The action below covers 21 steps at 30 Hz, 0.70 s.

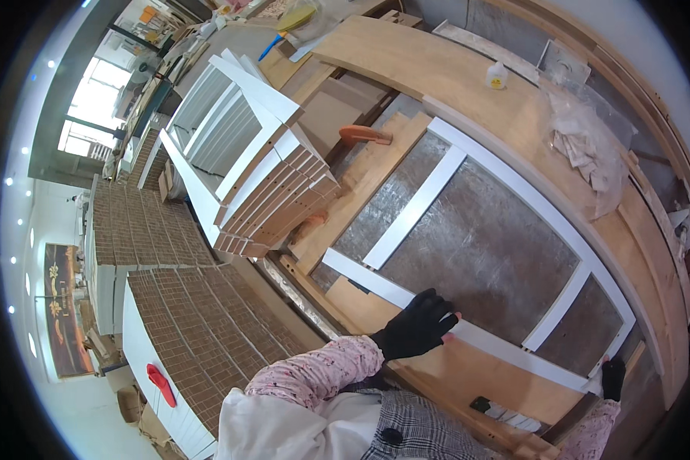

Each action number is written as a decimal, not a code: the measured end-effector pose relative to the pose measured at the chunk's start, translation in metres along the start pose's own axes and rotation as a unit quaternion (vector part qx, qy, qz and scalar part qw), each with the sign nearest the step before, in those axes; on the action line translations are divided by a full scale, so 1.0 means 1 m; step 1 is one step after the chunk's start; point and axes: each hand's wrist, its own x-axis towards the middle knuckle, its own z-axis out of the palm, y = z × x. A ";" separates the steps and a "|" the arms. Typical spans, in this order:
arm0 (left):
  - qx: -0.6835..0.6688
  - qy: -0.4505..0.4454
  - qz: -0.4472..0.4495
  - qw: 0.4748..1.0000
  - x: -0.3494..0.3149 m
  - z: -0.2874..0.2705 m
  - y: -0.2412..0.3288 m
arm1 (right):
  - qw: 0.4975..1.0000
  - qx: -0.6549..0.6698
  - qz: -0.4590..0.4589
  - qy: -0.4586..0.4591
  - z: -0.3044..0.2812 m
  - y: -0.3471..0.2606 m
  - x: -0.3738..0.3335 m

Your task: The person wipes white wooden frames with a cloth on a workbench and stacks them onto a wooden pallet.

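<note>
A white frame lies on the dark, scuffed worktop [475, 238]. Its long far rail [525, 176] curves through the fisheye view, and two crosspieces [415, 205] run toward me. Small pegs show at the crosspieces' near ends, with a narrow gap before the near white rail [494, 346]. My left hand [415, 326], in a black glove with bare fingertips, is closed over the middle of that near rail. At the rail's right end is my gloved right hand [612, 378], its thumb against the corner and most of its fingers hidden.
Stacked white frames [264, 172] stand left of the worktop, beside an orange block-like piece [364, 136]. Brown-edged board stacks [199, 330] fill the left, with a red object [161, 385] nearby. A small bottle [496, 75] and a plastic bag [586, 149] sit on the far wooden ledge.
</note>
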 end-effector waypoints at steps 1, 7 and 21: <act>0.008 0.011 0.020 1.000 0.001 -0.002 0.001 | 0.999 0.031 0.003 0.008 0.000 -0.002 -0.002; 0.008 -0.012 0.009 1.000 0.004 0.004 0.001 | 0.999 0.051 -0.002 -0.013 -0.010 -0.008 -0.006; -0.012 0.014 0.019 1.000 -0.003 0.006 -0.007 | 0.997 0.061 -0.005 -0.042 -0.001 0.007 -0.013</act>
